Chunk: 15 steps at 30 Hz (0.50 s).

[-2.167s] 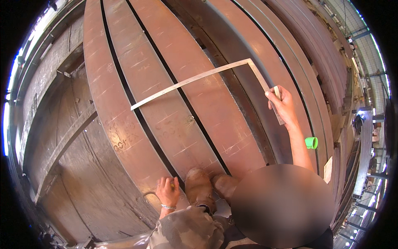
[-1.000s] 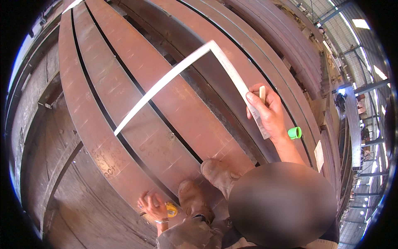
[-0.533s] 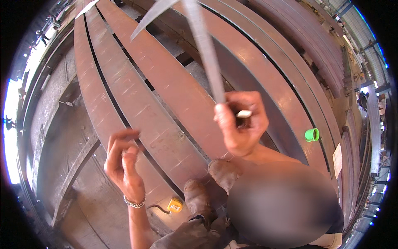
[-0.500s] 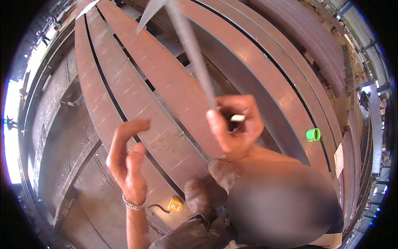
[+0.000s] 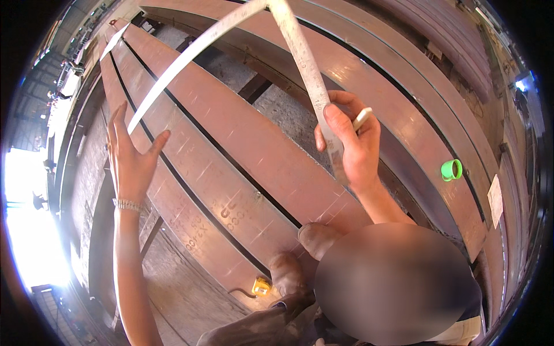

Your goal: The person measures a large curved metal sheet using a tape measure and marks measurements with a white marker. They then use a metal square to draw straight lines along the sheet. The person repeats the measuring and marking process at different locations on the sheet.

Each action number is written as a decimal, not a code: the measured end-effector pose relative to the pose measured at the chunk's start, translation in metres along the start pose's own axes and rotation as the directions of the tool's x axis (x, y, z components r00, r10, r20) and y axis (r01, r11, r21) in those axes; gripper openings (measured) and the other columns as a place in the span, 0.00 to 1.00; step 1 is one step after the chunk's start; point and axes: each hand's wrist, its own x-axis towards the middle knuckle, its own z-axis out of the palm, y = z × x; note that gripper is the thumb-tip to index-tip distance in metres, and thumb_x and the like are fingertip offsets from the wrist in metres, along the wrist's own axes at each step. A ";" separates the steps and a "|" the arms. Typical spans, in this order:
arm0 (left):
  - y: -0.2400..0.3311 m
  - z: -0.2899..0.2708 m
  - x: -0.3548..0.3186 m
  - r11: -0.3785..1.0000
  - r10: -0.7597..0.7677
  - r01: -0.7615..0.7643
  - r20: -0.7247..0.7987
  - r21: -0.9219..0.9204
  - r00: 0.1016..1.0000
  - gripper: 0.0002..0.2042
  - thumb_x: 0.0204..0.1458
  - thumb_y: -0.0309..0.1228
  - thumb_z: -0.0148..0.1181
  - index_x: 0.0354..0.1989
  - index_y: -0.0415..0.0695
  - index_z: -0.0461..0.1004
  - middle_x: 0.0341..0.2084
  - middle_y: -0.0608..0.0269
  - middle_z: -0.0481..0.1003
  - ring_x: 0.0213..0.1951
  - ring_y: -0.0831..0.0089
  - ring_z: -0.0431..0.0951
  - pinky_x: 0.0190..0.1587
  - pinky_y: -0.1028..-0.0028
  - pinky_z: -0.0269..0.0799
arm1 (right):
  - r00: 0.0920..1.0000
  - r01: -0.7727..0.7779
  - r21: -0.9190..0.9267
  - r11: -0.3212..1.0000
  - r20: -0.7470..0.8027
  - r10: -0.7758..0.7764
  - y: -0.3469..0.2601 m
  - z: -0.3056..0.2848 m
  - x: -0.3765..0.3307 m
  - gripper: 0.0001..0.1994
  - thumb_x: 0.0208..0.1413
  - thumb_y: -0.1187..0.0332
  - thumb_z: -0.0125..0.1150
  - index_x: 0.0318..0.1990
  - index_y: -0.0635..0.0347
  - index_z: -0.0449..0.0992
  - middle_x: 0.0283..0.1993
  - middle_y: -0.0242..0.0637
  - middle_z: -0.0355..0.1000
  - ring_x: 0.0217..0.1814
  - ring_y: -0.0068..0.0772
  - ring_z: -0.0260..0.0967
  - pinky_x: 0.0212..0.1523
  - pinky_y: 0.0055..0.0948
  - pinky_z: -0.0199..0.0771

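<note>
My right hand grips one leg of a steel framing square, the thumb pressed on its marked face. A short white stick, like chalk, pokes out between the same hand's fingers. The square is held up above long reddish-brown steel strips, its corner at the top of the view and its other leg slanting down to the left. Beside that leg's tip is my left hand, open, thumb and fingers spread around it; whether they touch cannot be made out. White marks and handwriting show on the strips.
A yellow tape measure lies by my boots, which stand on the strips. At the right, a green cup-like object rests on another steel piece, near a pale sheet. Dark gaps run between the strips. A blurred oval covers the lower right.
My left hand has moved forward and left, its fingers spreading near the square's tip. My right hand has shifted up and right with the square, which has swung so both legs show.
</note>
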 end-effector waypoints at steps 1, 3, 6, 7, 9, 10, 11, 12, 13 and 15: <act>-0.013 0.009 0.002 0.996 0.086 -0.086 0.005 0.001 0.996 0.30 0.56 0.44 0.70 0.65 0.45 0.71 0.59 0.52 0.76 0.61 0.55 0.75 0.61 0.54 0.70 | 0.999 -0.015 -0.006 1.000 0.041 0.015 0.007 -0.012 0.007 0.13 0.66 0.63 0.64 0.47 0.65 0.78 0.26 0.32 0.74 0.25 0.20 0.70 0.28 0.25 0.68; -0.035 0.027 0.006 0.983 0.162 -0.165 0.051 0.076 0.986 0.29 0.55 0.44 0.70 0.62 0.44 0.71 0.52 0.51 0.79 0.58 0.52 0.77 0.57 0.53 0.72 | 0.987 -0.150 -0.003 0.989 0.056 0.149 0.024 -0.038 0.006 0.14 0.66 0.61 0.64 0.46 0.65 0.78 0.25 0.31 0.73 0.25 0.20 0.69 0.28 0.25 0.67; -0.044 0.055 -0.020 0.979 -0.021 0.128 0.553 -0.157 0.833 0.26 0.53 0.44 0.72 0.55 0.40 0.76 0.46 0.49 0.81 0.51 0.60 0.82 0.54 0.61 0.75 | 0.953 -0.297 -0.034 0.954 0.054 0.298 0.062 -0.082 -0.001 0.15 0.65 0.59 0.64 0.46 0.65 0.79 0.24 0.31 0.73 0.25 0.20 0.68 0.28 0.26 0.65; -0.043 0.062 -0.031 0.966 -0.016 0.176 0.633 -0.191 0.774 0.23 0.54 0.43 0.72 0.50 0.38 0.78 0.40 0.50 0.83 0.46 0.63 0.84 0.51 0.64 0.77 | 0.939 -0.336 -0.051 0.941 0.055 0.338 0.075 -0.097 -0.002 0.16 0.65 0.58 0.64 0.46 0.65 0.79 0.24 0.31 0.73 0.24 0.20 0.68 0.27 0.25 0.64; -0.032 0.072 -0.056 0.931 0.041 0.218 0.678 -0.292 0.734 0.20 0.53 0.42 0.73 0.42 0.36 0.79 0.30 0.56 0.82 0.37 0.69 0.82 0.44 0.68 0.76 | 0.912 -0.395 -0.193 0.898 0.033 0.408 0.099 -0.124 -0.008 0.16 0.65 0.57 0.65 0.44 0.63 0.80 0.25 0.31 0.74 0.26 0.21 0.71 0.28 0.27 0.67; -0.027 0.074 -0.064 0.912 0.035 0.276 0.727 -0.304 0.686 0.21 0.52 0.43 0.73 0.43 0.38 0.80 0.33 0.53 0.82 0.38 0.61 0.83 0.44 0.64 0.76 | 0.899 -0.417 -0.262 0.871 0.020 0.437 0.110 -0.133 -0.014 0.15 0.64 0.57 0.65 0.44 0.62 0.80 0.26 0.30 0.75 0.27 0.22 0.72 0.29 0.27 0.68; -0.022 0.075 -0.070 0.911 -0.001 0.321 0.775 -0.260 0.632 0.22 0.50 0.45 0.74 0.44 0.41 0.80 0.36 0.50 0.83 0.40 0.53 0.83 0.44 0.61 0.76 | 0.875 -0.461 -0.345 0.817 -0.022 0.484 0.119 -0.141 -0.021 0.15 0.64 0.56 0.65 0.43 0.61 0.80 0.26 0.30 0.75 0.27 0.22 0.73 0.29 0.27 0.69; -0.019 0.076 -0.073 0.914 -0.005 0.316 0.770 -0.256 0.638 0.21 0.50 0.45 0.74 0.44 0.42 0.80 0.36 0.51 0.82 0.40 0.54 0.83 0.46 0.60 0.75 | 0.849 -0.498 -0.389 0.775 -0.037 0.527 0.125 -0.146 -0.030 0.15 0.64 0.55 0.66 0.43 0.59 0.80 0.27 0.32 0.76 0.29 0.23 0.75 0.30 0.28 0.71; -0.016 0.076 -0.074 0.916 -0.010 0.309 0.755 -0.257 0.656 0.20 0.50 0.45 0.74 0.44 0.44 0.81 0.36 0.52 0.82 0.40 0.55 0.82 0.47 0.59 0.74 | 0.840 -0.503 -0.374 0.779 0.000 0.542 0.128 -0.150 -0.040 0.15 0.63 0.54 0.67 0.44 0.58 0.80 0.28 0.31 0.77 0.30 0.23 0.76 0.31 0.27 0.70; -0.014 0.077 -0.067 0.930 0.060 0.175 0.602 -0.324 0.797 0.18 0.51 0.43 0.72 0.44 0.46 0.80 0.36 0.55 0.81 0.41 0.56 0.81 0.52 0.58 0.71 | 0.756 -0.573 -0.397 0.717 0.082 0.650 0.124 -0.153 -0.058 0.16 0.61 0.54 0.69 0.42 0.58 0.82 0.30 0.29 0.78 0.32 0.22 0.76 0.35 0.26 0.71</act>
